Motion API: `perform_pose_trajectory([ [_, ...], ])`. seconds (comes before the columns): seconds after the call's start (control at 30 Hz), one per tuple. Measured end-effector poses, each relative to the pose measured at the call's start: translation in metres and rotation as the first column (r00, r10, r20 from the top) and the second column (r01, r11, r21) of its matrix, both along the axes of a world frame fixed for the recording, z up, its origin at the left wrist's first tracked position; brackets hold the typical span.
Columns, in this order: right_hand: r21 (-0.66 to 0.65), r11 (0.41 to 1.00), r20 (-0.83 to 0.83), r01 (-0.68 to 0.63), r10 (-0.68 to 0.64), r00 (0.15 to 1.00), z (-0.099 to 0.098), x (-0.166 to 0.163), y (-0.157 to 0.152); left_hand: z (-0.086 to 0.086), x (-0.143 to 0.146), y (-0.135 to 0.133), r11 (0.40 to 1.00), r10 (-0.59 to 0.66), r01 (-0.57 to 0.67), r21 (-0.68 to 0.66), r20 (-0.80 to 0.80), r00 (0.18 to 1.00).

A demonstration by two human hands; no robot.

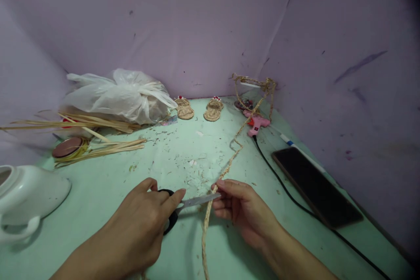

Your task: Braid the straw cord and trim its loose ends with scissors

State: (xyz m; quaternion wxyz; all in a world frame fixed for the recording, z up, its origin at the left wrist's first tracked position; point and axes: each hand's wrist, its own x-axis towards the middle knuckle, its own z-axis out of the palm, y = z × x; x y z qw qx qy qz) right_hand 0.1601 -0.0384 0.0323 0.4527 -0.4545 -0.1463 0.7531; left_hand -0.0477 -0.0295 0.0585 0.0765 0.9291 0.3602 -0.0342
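My left hand grips a pair of scissors by the black handles, its blades pointing right and lying across a braided straw cord. Thumb and fingers of my right hand pinch the cord just above the blades. From there the cord runs away from me to the back right, and its near part hangs down past the bottom of the view. Whether the blades are apart around the cord I cannot tell.
Two small woven sandals stand at the back. On the right are a pink glue gun, its black cable and a phone. Left lie a white plastic bag, straw strips, a round tin and a white ceramic vessel.
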Motion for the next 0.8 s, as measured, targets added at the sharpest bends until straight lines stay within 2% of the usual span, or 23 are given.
perform_pose_trajectory([
  [0.1, -0.005, 1.0, 0.003, 0.006, -0.006, 1.0, 0.0, 0.0, 0.0, 0.006, 0.0, 0.001, 0.994, 0.072, -0.067, -0.082, 0.065, 0.995],
  [0.17, -0.002, 1.0, 0.009, 0.0, 0.0, 1.0, 0.0, 0.0, 0.0, 0.009, 0.003, 0.003, 0.963, 0.236, -0.207, -0.172, 0.173, 0.956],
  [0.2, 0.0, 1.0, 0.015, -0.007, 0.007, 1.0, -0.001, -0.001, -0.001, 0.01, 0.005, 0.004, 0.927, 0.347, -0.291, -0.238, 0.247, 0.905],
  [0.27, 0.019, 1.0, 0.043, -0.024, 0.024, 0.999, -0.002, -0.004, -0.004, 0.008, 0.013, 0.004, 0.796, 0.581, -0.409, -0.446, 0.377, 0.721],
  [0.3, 0.034, 0.999, 0.066, -0.035, 0.033, 0.997, -0.003, -0.006, -0.005, 0.007, 0.018, 0.003, 0.711, 0.678, -0.41, -0.571, 0.402, 0.615],
  [0.33, 0.056, 0.997, 0.091, -0.05, 0.044, 0.995, -0.005, -0.009, -0.007, 0.005, 0.024, 0.001, 0.617, 0.758, -0.376, -0.692, 0.394, 0.519],
  [0.4, 0.111, 0.989, 0.146, -0.097, 0.081, 0.986, -0.007, -0.014, -0.011, 0.0, 0.035, -0.004, 0.454, 0.856, -0.258, -0.853, 0.337, 0.393],
  [0.47, 0.15, 0.977, 0.19, -0.149, 0.12, 0.974, -0.008, -0.019, -0.014, -0.005, 0.044, -0.009, 0.361, 0.9, -0.16, -0.919, 0.298, 0.318],
  [0.5, 0.158, 0.973, 0.206, -0.166, 0.132, 0.97, -0.009, -0.021, -0.015, -0.007, 0.048, -0.012, 0.332, 0.913, -0.13, -0.934, 0.285, 0.291],
  [0.6, 0.148, 0.979, 0.214, -0.142, 0.108, 0.971, -0.009, -0.022, -0.014, -0.009, 0.052, -0.016, 0.298, 0.932, -0.092, -0.95, 0.269, 0.242],
  [0.8, 0.111, 0.993, 0.147, 0.041, -0.058, 0.988, -0.007, -0.018, -0.01, -0.008, 0.053, -0.016, 0.242, 0.943, -0.071, -0.968, 0.218, 0.252],
])
